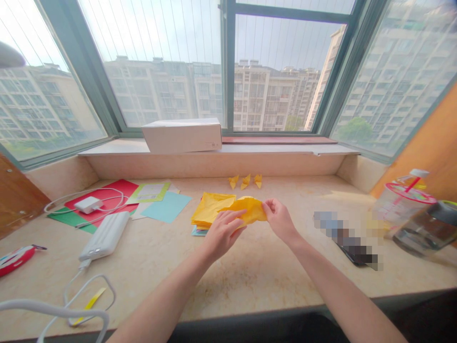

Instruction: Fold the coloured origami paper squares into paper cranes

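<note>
Both hands hold one yellow paper sheet [250,208] just above the marble counter [257,267]. My left hand [223,232] pinches its near left edge, fingers curled over the paper. My right hand [279,220] grips its right end between thumb and fingers. Directly behind the held sheet lies a stack of yellow paper [209,209] on a blue sheet. Three small folded yellow paper pieces [245,181] stand in a row near the back wall.
Red, green and blue sheets [107,202] lie at the left with a white charger [88,205] and cable. A white power bank [105,236] lies nearer. A white box [183,135] sits on the window ledge. A lidded cup [402,202] and a bottle [424,228] stand at the right.
</note>
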Demonstrator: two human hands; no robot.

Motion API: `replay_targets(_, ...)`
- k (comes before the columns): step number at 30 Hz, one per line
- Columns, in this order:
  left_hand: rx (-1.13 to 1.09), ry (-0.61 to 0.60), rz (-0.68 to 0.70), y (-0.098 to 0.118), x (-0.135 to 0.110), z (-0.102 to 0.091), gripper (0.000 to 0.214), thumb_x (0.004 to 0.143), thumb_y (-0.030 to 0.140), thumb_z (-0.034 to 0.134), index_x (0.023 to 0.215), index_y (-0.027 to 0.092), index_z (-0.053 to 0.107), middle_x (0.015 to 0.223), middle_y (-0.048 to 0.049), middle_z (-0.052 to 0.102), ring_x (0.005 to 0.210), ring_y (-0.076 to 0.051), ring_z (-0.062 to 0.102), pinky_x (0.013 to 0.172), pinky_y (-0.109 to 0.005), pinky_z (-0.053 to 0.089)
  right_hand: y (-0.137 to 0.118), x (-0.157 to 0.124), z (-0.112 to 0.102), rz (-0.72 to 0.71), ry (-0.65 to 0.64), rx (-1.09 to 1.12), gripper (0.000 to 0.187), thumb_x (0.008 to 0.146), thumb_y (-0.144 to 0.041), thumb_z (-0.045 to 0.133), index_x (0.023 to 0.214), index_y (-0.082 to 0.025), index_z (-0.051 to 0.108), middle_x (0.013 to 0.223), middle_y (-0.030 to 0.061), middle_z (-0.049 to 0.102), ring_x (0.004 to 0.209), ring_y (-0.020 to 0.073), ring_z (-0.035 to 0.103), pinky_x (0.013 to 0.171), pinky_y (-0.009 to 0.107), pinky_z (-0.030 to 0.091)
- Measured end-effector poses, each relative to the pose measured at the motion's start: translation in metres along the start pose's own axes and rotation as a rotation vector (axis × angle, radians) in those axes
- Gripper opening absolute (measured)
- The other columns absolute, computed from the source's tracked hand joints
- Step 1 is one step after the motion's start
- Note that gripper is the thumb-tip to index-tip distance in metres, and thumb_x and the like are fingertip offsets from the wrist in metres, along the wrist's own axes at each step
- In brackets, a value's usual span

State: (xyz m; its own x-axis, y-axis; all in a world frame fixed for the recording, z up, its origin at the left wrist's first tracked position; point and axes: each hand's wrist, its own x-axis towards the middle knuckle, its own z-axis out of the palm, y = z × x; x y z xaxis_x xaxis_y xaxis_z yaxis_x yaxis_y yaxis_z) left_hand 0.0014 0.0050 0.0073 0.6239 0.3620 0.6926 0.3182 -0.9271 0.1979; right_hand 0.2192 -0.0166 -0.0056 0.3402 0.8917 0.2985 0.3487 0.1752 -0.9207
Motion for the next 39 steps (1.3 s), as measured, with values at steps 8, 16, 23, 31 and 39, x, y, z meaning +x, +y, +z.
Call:
replay_targets(8, 0.012, -0.126, 0.113, 0.001, -0.001, -0.004, 0.020, 0.096, 0.014, 0.048, 0.102, 0.021, 0.065, 0.103, -0.0038, 0.072, 0.092, -0.018, 0.060, 0.084, -0.032, 0.043, -0.006, -0.002, -0.004, -0.090, -0.169, -0.085, 0.044, 0.082, -0.049, 0.064, 0.115, -0.020, 0.062, 0.095, 0.0069, 0.069, 0.077, 0.0196, 0.066, 0.067, 0.030, 0.052)
replay_targets(16, 0.071, -0.268, 0.187, 0.005, 0.001, -0.006, 0.023, 0.095, 0.016, 0.049, 0.095, 0.025, 0.070, 0.103, -0.0038, 0.068, 0.093, -0.018, 0.056, 0.084, -0.032, 0.040, -0.009, -0.004, -0.004, -0.026, -0.291, 0.018, 0.049, 0.086, -0.058, 0.053, 0.077, -0.012, 0.069, 0.072, 0.0034, 0.068, 0.065, 0.0189, 0.061, 0.057, 0.026, 0.044)
replay_targets(23, 0.098, -0.204, 0.197, 0.006, 0.000, -0.008, 0.026, 0.096, 0.015, 0.047, 0.099, 0.027, 0.071, 0.095, -0.0030, 0.067, 0.086, -0.016, 0.056, 0.080, -0.031, 0.042, 0.001, 0.004, -0.006, 0.186, -0.200, 0.114, 0.042, 0.077, -0.054, 0.063, 0.067, -0.014, 0.070, 0.060, 0.0034, 0.067, 0.056, 0.0201, 0.061, 0.051, 0.027, 0.044)
replay_targets(31, 0.086, -0.092, 0.277, 0.006, 0.000, -0.012, 0.026, 0.096, 0.011, 0.048, 0.107, 0.025, 0.067, 0.088, -0.0017, 0.067, 0.077, -0.013, 0.055, 0.075, -0.029, 0.039, -0.011, 0.001, -0.009, 0.234, -0.352, 0.386, 0.038, 0.071, -0.046, 0.075, 0.096, -0.017, 0.072, 0.087, 0.0068, 0.076, 0.072, 0.0220, 0.070, 0.070, 0.033, 0.056)
replay_targets(39, 0.083, -0.114, 0.361, 0.013, 0.002, -0.020, 0.025, 0.098, 0.016, 0.047, 0.116, 0.026, 0.061, 0.086, 0.0003, 0.065, 0.072, -0.011, 0.058, 0.071, -0.027, 0.038, -0.007, 0.005, -0.009, 0.264, -0.189, 0.378, 0.037, 0.076, -0.052, 0.067, 0.076, -0.015, 0.071, 0.070, 0.0072, 0.074, 0.059, 0.0217, 0.069, 0.056, 0.030, 0.053)
